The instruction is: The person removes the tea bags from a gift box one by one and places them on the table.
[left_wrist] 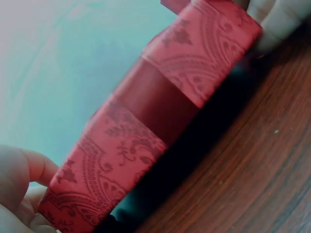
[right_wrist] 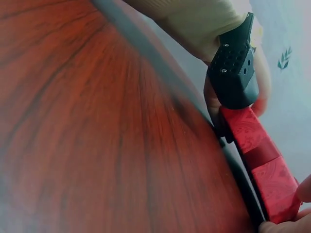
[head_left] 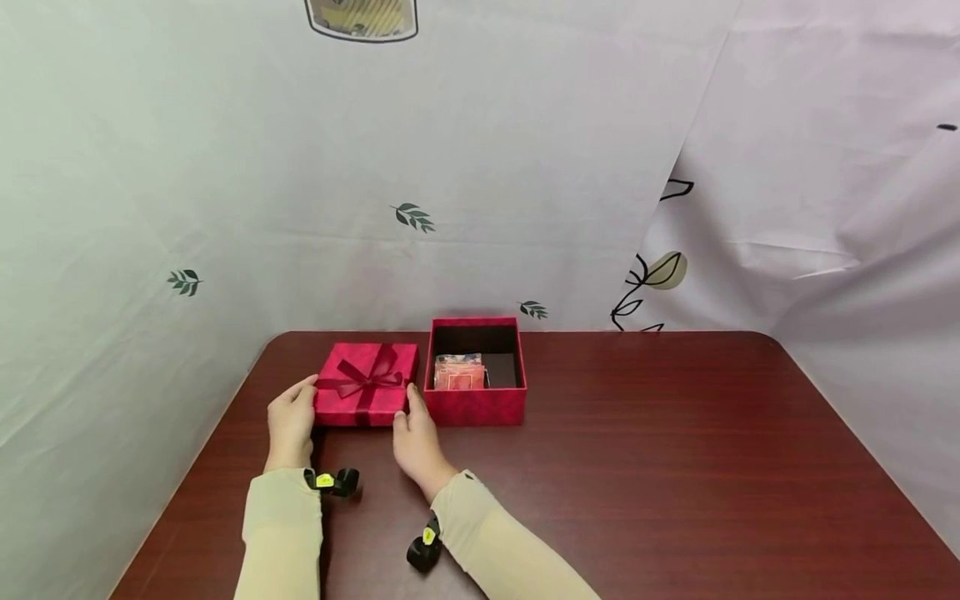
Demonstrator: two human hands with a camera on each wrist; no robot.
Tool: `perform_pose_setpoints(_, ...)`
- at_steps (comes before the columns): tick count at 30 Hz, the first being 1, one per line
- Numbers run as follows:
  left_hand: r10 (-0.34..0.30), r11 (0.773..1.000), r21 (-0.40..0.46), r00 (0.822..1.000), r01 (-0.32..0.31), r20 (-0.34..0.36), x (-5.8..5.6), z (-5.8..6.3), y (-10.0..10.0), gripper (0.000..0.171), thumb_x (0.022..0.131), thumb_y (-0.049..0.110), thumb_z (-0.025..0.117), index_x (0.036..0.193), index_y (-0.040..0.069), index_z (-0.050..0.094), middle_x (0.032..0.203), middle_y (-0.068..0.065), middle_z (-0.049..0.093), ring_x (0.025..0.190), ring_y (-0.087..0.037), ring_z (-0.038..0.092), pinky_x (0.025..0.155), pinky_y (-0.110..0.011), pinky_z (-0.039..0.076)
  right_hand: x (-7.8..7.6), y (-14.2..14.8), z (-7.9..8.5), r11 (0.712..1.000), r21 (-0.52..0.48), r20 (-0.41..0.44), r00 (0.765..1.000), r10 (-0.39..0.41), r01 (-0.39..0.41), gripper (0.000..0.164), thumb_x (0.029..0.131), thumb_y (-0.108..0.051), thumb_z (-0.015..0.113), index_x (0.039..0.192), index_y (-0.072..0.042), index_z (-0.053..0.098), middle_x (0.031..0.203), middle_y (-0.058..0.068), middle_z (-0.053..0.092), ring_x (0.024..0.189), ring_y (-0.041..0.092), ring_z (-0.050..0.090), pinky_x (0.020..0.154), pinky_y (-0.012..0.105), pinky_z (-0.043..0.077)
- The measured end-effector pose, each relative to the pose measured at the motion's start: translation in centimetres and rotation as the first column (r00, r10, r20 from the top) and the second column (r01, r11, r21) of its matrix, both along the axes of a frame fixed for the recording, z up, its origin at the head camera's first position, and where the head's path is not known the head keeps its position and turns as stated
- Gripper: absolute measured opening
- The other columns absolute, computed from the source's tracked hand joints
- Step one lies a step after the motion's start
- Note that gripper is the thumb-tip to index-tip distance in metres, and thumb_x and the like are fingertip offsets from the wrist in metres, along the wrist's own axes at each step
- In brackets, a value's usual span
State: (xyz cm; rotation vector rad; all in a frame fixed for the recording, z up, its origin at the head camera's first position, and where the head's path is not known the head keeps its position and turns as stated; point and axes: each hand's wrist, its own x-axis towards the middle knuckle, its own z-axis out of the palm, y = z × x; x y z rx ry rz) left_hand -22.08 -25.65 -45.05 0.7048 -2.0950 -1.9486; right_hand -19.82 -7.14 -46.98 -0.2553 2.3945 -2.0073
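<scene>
A red patterned box lid (head_left: 386, 397) with a dark red ribbon bow is held between both hands at the table's left. My left hand (head_left: 291, 423) grips its left side, while my right hand (head_left: 418, 443) pinches the near right corner. In the left wrist view, the lid's front wall (left_wrist: 114, 145) is tilted in the picture, with dark shadow between its lower edge and the tabletop. Fingers of the right hand (right_wrist: 291, 224) hold the lid's end in the right wrist view. Right beside the lid stands the open red box (head_left: 476, 408), holding small red and clear packets (head_left: 460, 377).
The dark reddish-brown wooden table (head_left: 660, 467) stretches far to the right. A pale printed cloth (head_left: 525, 167) hangs behind it and along both sides. Each wrist carries a black camera, such as the right one (head_left: 424, 550).
</scene>
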Motion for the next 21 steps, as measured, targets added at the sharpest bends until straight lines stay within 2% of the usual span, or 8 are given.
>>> perform_pose_setpoints(7,-0.021,0.999,-0.037,1.000,0.021,0.007,-0.12,-0.14,-0.01,0.047,0.106,0.014,0.037,0.151,0.002,0.046,0.161,-0.018,0.032,0.149,-0.030,0.027,0.119,-0.047,0.031,-0.06,-0.45,0.20,0.998,0.066,0.016,1.000,-0.017,0.016,0.053,0.104,0.001,0.043,0.155,0.006,0.031,0.160,0.023,0.032,0.149,0.035,0.030,0.119,0.047,0.031)
perform_pose_setpoints(14,-0.050,0.982,-0.180,0.998,0.054,0.028,-0.37,0.02,0.06,0.049,0.102,0.006,0.042,0.150,-0.006,0.043,0.154,-0.030,0.039,0.142,-0.039,0.037,0.115,-0.051,0.036,0.06,-0.73,0.21,0.993,0.115,0.009,1.000,-0.019,0.018,0.053,0.103,0.001,0.046,0.155,0.005,0.033,0.159,0.023,0.034,0.148,0.034,0.032,0.118,0.046,0.032)
perform_pose_setpoints(21,-0.033,0.981,-0.192,0.999,0.039,0.033,-0.39,0.13,0.37,0.049,0.102,0.007,0.043,0.148,-0.006,0.045,0.153,-0.030,0.040,0.140,-0.038,0.039,0.112,-0.050,0.039,0.01,-0.15,0.02,0.987,0.156,0.019,1.000,0.020,-0.023,0.057,0.102,-0.005,0.049,0.155,0.003,0.033,0.161,0.021,0.032,0.149,0.033,0.032,0.119,0.047,0.032)
